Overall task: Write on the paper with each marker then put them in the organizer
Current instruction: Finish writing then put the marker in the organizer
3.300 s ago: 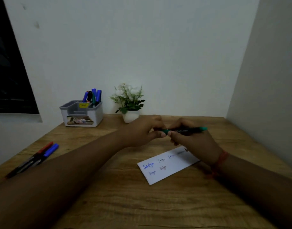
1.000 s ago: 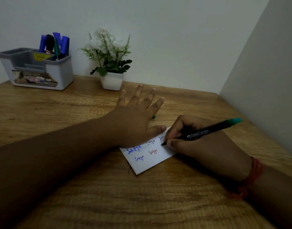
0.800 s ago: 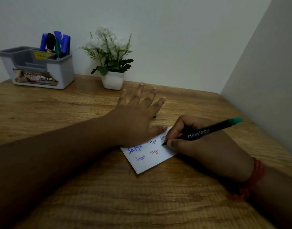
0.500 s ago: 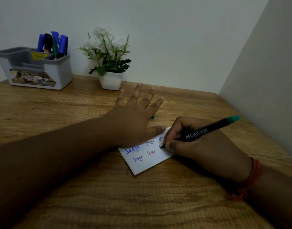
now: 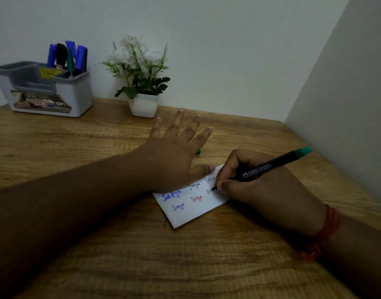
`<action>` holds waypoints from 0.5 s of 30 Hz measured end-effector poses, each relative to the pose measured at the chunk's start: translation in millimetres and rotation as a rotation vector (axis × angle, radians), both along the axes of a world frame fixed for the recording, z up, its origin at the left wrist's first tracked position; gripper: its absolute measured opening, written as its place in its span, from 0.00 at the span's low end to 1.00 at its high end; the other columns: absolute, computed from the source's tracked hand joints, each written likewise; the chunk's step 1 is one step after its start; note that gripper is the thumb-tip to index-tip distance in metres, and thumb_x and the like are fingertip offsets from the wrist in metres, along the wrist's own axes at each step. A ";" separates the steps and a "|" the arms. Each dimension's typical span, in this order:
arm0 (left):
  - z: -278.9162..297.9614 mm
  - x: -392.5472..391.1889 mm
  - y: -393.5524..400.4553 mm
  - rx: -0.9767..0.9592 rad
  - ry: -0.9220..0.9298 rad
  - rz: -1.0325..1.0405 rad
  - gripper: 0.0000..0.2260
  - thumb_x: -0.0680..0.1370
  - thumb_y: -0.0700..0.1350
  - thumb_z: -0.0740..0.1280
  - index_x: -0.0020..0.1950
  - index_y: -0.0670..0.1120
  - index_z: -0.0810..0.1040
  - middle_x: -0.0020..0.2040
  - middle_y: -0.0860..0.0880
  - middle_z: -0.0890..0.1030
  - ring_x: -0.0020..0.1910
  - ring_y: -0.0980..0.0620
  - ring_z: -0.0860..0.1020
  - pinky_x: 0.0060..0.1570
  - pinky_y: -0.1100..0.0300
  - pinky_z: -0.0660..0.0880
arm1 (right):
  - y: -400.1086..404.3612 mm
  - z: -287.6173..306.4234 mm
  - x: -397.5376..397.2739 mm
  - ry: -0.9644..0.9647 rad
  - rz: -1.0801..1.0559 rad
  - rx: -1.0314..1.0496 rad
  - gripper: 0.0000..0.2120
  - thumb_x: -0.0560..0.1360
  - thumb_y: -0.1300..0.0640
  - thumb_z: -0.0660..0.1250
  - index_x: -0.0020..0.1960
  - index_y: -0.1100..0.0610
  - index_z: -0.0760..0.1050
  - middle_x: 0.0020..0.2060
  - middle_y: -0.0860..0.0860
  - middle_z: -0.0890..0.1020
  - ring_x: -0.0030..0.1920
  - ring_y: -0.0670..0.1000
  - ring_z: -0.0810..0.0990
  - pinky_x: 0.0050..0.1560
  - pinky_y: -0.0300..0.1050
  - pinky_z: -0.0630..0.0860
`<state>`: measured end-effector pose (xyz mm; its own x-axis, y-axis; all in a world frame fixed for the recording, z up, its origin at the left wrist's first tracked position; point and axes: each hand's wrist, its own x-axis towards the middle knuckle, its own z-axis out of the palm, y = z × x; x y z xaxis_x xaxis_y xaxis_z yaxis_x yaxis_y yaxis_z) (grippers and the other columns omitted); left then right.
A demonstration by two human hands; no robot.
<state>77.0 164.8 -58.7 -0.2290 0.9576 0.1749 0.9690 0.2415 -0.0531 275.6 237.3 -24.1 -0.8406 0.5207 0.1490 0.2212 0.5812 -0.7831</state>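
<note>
A small white paper lies on the wooden table, with words on it in blue, black and red ink. My left hand lies flat on the paper's upper left part, fingers spread. My right hand grips a black marker with a green end, its tip touching the paper at a fresh green mark on the lower row. A green cap peeks out from behind my left hand. The grey organizer stands at the back left, with several markers upright in its rear compartment.
A white pot with a flowering plant stands against the back wall, between the organizer and my hands. A side wall closes off the table on the right. I wear a red thread on my right wrist.
Earlier both hands held the marker in the air above the paper. Now the left hand presses the paper down and the right hand's pen tip has shifted to the lower row.
</note>
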 end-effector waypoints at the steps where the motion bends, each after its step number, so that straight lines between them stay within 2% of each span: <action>1: -0.5 -0.2 0.1 0.001 0.002 -0.001 0.37 0.73 0.73 0.41 0.77 0.59 0.33 0.78 0.52 0.30 0.74 0.46 0.26 0.72 0.33 0.36 | 0.0 -0.4 -0.1 0.007 -0.002 0.001 0.04 0.71 0.64 0.74 0.40 0.57 0.82 0.40 0.43 0.86 0.46 0.33 0.82 0.39 0.26 0.74; 7: -1.5 -1.2 0.9 -0.002 -0.006 -0.005 0.37 0.73 0.73 0.40 0.77 0.60 0.33 0.78 0.53 0.29 0.74 0.46 0.26 0.72 0.33 0.36 | -0.1 -0.1 -0.8 0.004 0.011 0.026 0.03 0.71 0.64 0.75 0.40 0.59 0.82 0.39 0.43 0.86 0.45 0.30 0.82 0.40 0.24 0.73; 9: -2.1 -1.8 1.4 0.004 -0.009 -0.009 0.37 0.73 0.73 0.40 0.77 0.60 0.33 0.78 0.53 0.30 0.74 0.46 0.26 0.72 0.33 0.36 | 0.5 0.3 -0.8 0.001 0.011 0.027 0.03 0.71 0.64 0.75 0.40 0.58 0.82 0.40 0.45 0.87 0.45 0.33 0.82 0.40 0.27 0.75; 12: -2.2 -1.8 1.4 0.004 -0.002 -0.006 0.38 0.72 0.74 0.39 0.77 0.60 0.33 0.78 0.53 0.30 0.74 0.46 0.26 0.72 0.33 0.37 | 0.9 0.5 -0.9 -0.011 -0.023 0.046 0.04 0.71 0.63 0.74 0.39 0.56 0.82 0.40 0.48 0.86 0.44 0.44 0.84 0.42 0.39 0.79; 14: -1.8 -1.5 0.9 0.007 -0.004 -0.006 0.38 0.72 0.74 0.39 0.77 0.60 0.33 0.78 0.53 0.30 0.74 0.46 0.26 0.72 0.34 0.37 | 0.3 0.9 -0.7 -0.009 -0.031 0.018 0.04 0.71 0.63 0.74 0.39 0.56 0.82 0.40 0.48 0.86 0.43 0.44 0.83 0.40 0.38 0.78; 15: -1.9 -1.5 0.8 0.007 -0.007 -0.007 0.38 0.72 0.74 0.39 0.77 0.60 0.33 0.78 0.53 0.30 0.74 0.46 0.26 0.72 0.34 0.37 | -0.2 1.2 -0.6 -0.008 -0.021 0.005 0.04 0.71 0.64 0.74 0.39 0.56 0.82 0.40 0.47 0.87 0.43 0.42 0.84 0.37 0.35 0.78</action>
<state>75.5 165.7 -60.6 -0.2232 0.9580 0.1799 0.9711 0.2346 -0.0444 275.0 237.1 -22.9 -0.8306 0.5376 0.1452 0.2397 0.5804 -0.7782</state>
